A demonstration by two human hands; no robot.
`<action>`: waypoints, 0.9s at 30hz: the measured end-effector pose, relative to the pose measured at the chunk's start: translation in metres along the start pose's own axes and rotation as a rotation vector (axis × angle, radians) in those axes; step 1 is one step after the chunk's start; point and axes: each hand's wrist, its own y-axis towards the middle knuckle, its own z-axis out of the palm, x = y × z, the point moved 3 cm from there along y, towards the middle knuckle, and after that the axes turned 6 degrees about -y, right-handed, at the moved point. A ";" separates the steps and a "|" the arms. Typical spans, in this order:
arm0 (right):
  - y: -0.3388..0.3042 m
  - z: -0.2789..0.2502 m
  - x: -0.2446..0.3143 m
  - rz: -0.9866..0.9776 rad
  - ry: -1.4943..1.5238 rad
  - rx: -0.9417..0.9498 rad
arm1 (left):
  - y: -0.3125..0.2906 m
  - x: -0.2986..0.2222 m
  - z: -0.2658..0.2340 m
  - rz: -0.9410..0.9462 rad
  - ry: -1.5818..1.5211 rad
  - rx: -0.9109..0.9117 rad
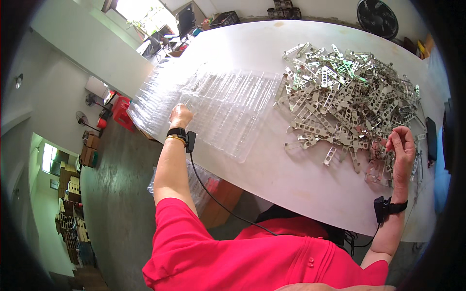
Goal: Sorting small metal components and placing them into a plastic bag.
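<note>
My left hand [181, 115] is closed over the near left part of a clear plastic tray [221, 128] with long, narrow compartments. Whatever its fingers may pinch is hidden. To the right lies a large, tangled heap of flat metal strips [347, 104] with round holes punched along them. At the heap's near right edge, my right hand [402, 151] is raised with its fingers curled together. Whether a small part sits between those fingertips is too small to tell. A few metal strips lie loose at the near side of the heap.
More clear trays [154, 99] are at the table's left end. A dark flat object [431, 138] lies right of the heap on the white table [286, 182]. A cable [218, 208] runs from my left wrist. A black fan [377, 18] stands beyond the table.
</note>
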 end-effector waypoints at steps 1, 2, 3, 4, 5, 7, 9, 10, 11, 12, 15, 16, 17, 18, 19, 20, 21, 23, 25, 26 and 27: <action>0.000 0.000 0.001 -0.006 -0.010 -0.002 | -0.001 0.001 -0.001 -0.056 0.017 0.030; 0.000 -0.001 0.002 -0.007 -0.009 -0.004 | -0.002 0.000 -0.003 -0.055 0.017 0.029; 0.000 -0.001 0.002 -0.006 -0.001 0.000 | -0.004 -0.001 -0.003 -0.060 0.045 0.059; 0.000 0.000 0.002 -0.005 0.011 0.008 | -0.005 0.001 -0.003 -0.069 0.074 0.087; -0.001 0.000 0.002 -0.006 0.014 0.011 | -0.005 0.005 -0.002 -0.072 0.075 0.085; -0.001 0.000 0.001 -0.002 0.005 0.005 | -0.004 0.009 0.002 -0.037 0.019 0.061; 0.000 0.000 0.001 -0.003 -0.007 0.003 | -0.002 0.011 0.003 -0.034 0.017 0.072; 0.000 0.000 0.000 -0.005 -0.019 -0.001 | -0.001 0.010 0.003 -0.029 0.014 0.082; 0.000 0.000 -0.001 -0.003 -0.020 0.002 | 0.000 0.010 0.003 -0.032 0.015 0.084; 0.000 0.001 -0.001 0.004 -0.026 -0.001 | 0.001 0.011 0.003 -0.028 0.026 0.089; 0.000 0.001 -0.001 0.010 -0.046 0.002 | 0.006 0.014 0.004 -0.045 0.032 0.123; 0.000 0.000 -0.001 0.007 -0.058 0.005 | 0.007 0.014 0.004 -0.063 0.026 0.149; 0.001 0.000 -0.002 0.010 -0.059 0.007 | 0.007 0.015 0.004 -0.065 0.028 0.152; 0.001 0.000 -0.003 0.014 -0.058 0.009 | 0.007 0.016 0.005 -0.060 0.000 0.185; 0.001 0.000 -0.003 0.017 -0.058 0.010 | 0.007 0.016 0.006 -0.055 -0.028 0.217; 0.000 0.001 -0.004 0.019 -0.058 0.012 | 0.008 0.016 0.007 -0.056 -0.027 0.220; 0.000 0.002 -0.005 0.023 -0.054 0.013 | 0.008 0.015 0.007 -0.028 -0.010 0.201; 0.000 0.003 -0.005 0.026 -0.050 0.015 | 0.008 0.014 0.009 -0.001 0.006 0.184; 0.000 0.003 -0.006 0.029 -0.060 0.026 | 0.008 0.013 0.010 0.020 0.038 0.153; 0.000 0.003 -0.007 0.030 -0.061 0.026 | 0.008 0.012 0.010 0.020 0.038 0.154; 0.000 0.004 -0.007 0.029 -0.059 0.026 | 0.009 0.012 0.010 0.019 0.040 0.145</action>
